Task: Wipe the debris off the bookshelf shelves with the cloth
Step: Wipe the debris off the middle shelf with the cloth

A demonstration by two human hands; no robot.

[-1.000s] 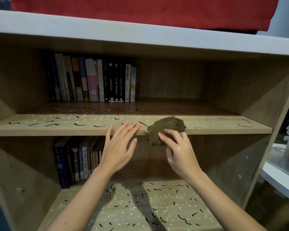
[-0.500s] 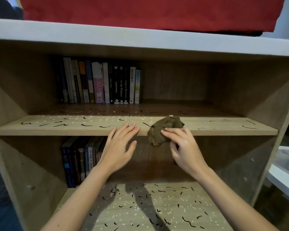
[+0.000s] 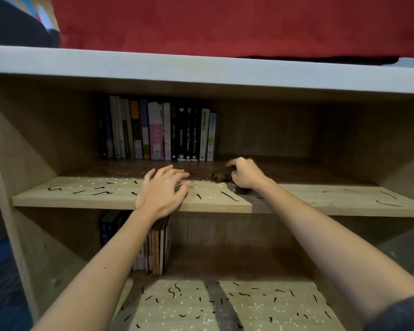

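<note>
Head view: shows the cloth (image 3: 221, 175) carried from the near edge of the middle shelf (image 3: 81, 195) to its far part, just right of the books (image 3: 158, 134). Gripped there by the right hand (image 3: 245, 174), fingers curled over it. Shows also the left hand (image 3: 163, 189) brought up over the near part of the shelf, fingers spread; contact with the wood unclear. Judged as the start of a stroke from far to near, with debris (image 3: 228, 195) spread across the shelf and not yet wiped off.

Upper compartment: upright row of books at far left-centre, plus black strands and white specks. Lower compartment: lower books (image 3: 157, 247) at left, and the same debris all over the lower shelf (image 3: 196, 306).
</note>
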